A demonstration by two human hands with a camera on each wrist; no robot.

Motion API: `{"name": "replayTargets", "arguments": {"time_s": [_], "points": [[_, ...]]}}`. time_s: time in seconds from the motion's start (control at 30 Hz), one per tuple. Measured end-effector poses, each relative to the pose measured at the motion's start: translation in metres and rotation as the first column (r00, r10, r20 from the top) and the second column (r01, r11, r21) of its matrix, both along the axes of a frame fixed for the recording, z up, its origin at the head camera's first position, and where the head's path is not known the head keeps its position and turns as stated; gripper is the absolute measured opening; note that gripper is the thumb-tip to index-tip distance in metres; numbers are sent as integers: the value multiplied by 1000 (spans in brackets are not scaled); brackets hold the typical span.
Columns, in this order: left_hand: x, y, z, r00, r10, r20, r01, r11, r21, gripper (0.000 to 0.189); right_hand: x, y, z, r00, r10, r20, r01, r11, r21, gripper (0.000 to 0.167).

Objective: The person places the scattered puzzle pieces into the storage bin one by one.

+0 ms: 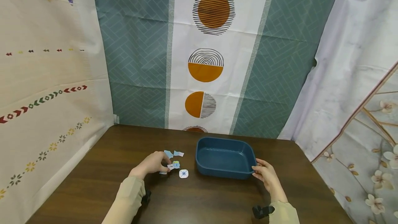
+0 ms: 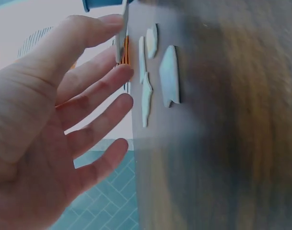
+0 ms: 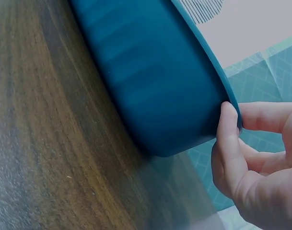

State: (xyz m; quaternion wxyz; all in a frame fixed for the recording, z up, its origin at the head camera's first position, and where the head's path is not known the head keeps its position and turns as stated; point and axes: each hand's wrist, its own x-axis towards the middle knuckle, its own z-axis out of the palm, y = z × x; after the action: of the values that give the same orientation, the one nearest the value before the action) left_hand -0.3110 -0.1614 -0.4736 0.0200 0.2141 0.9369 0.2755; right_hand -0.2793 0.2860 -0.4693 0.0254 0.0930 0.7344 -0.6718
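Observation:
My left hand (image 1: 153,164) pinches a thin, flat puzzle piece (image 2: 121,40) between thumb and forefinger, seen edge-on in the left wrist view; its other fingers are spread. Several pale blue pieces with notched edges lie on the table around that hand, among them a larger piece (image 2: 170,76) and one at the back (image 1: 178,153). A white rounded-square piece with a blue star (image 1: 183,173) lies just right of them. On the right, my right hand (image 1: 266,175) grips the rim of a dark blue rectangular basin (image 1: 217,173) at its near right corner, thumb and fingers either side of the wall.
The brown wooden table (image 1: 199,199) extends to a patterned curtain (image 1: 205,44) behind. Light printed cloths hang at the left (image 1: 46,78) and right (image 1: 351,113). The basin stands to the right of the loose pieces.

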Motion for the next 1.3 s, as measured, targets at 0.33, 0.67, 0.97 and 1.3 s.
{"name": "replayTargets", "arguments": {"time_s": [0.33, 0.67, 0.97, 1.3], "points": [[-11, 13, 13, 994, 29, -101, -25, 999, 44, 20, -1, 1, -3, 1000, -7, -16, 6, 1000, -18, 61], [-23, 49, 42, 989, 44, -139, -34, 997, 72, 18, -1, 1, -2, 1000, -18, -18, 18, 999, -31, 59], [-39, 88, 60, 981, -33, -193, 37, 999, 17, 21, 0, 0, -3, 1000, -25, -14, 25, 999, -31, 59], [-46, 140, 72, 974, -117, -196, 110, 993, -48, 23, 1, 1, -4, 999, -34, -13, 33, 999, -31, 58]]}}
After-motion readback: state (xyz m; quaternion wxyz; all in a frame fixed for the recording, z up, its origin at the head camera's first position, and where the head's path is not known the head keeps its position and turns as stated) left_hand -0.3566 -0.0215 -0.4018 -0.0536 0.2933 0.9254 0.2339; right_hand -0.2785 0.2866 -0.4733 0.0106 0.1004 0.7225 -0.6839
